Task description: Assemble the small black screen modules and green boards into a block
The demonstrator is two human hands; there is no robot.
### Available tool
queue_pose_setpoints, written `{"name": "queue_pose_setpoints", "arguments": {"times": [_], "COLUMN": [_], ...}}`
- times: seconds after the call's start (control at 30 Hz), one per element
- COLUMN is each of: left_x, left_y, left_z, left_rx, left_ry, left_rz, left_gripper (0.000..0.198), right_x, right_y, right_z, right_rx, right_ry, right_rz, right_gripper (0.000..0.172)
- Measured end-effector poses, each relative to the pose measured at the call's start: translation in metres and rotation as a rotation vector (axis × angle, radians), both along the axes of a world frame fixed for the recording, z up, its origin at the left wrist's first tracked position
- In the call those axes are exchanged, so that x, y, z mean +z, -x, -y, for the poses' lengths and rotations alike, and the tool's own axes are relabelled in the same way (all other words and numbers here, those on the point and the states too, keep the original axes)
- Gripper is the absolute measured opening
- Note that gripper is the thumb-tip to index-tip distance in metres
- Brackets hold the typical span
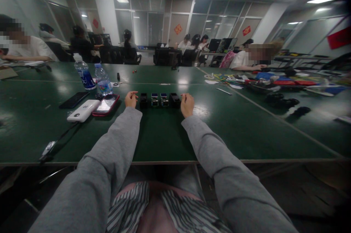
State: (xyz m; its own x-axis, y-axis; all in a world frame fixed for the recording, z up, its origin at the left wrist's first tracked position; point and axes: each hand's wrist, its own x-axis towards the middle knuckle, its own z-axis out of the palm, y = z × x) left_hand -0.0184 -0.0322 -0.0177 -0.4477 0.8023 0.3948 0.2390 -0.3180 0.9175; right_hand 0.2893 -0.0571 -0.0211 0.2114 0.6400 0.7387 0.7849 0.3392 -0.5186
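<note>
Both my arms in grey sleeves reach forward over the green table (pixel 164 134). A row of several small black blocks (pixel 159 100) lies between my hands. My left hand (pixel 131 99) rests just left of the row, its fingers curled in a loose fist. Just right of the row sits my right hand (pixel 187 104), fingers curled too. Whether either hand touches the end blocks or pinches something small is too far off to make out.
Left of my hands lie a red-cased phone (pixel 105 104), a white power bank (pixel 83 110), a black phone (pixel 74 99) and two water bottles (pixel 93 76). A cable (pixel 55 141) runs to the near left edge. Coloured clutter (pixel 274 79) covers the right table. Several people sit around.
</note>
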Motion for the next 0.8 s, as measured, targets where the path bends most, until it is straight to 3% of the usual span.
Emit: {"name": "queue_pose_setpoints", "arguments": {"times": [0.13,0.4,0.8], "left_x": [0.002,0.012,0.028], "left_y": [0.000,-0.004,-0.012], "left_z": [0.004,0.017,0.031], "left_rx": [0.024,0.090,0.104], "left_ry": [-0.023,-0.055,-0.011], "left_rz": [0.004,0.053,0.103], "left_gripper": [0.028,0.034,0.018], "right_x": [-0.001,-0.002,-0.001], "right_y": [0.000,-0.001,-0.001], "right_z": [-0.001,-0.001,-0.001], "right_rx": [0.004,-0.006,-0.033], "right_ry": [-0.010,-0.017,0.023], "right_rz": [-0.015,-0.018,0.030], "right_gripper": [0.025,0.025,0.023]}}
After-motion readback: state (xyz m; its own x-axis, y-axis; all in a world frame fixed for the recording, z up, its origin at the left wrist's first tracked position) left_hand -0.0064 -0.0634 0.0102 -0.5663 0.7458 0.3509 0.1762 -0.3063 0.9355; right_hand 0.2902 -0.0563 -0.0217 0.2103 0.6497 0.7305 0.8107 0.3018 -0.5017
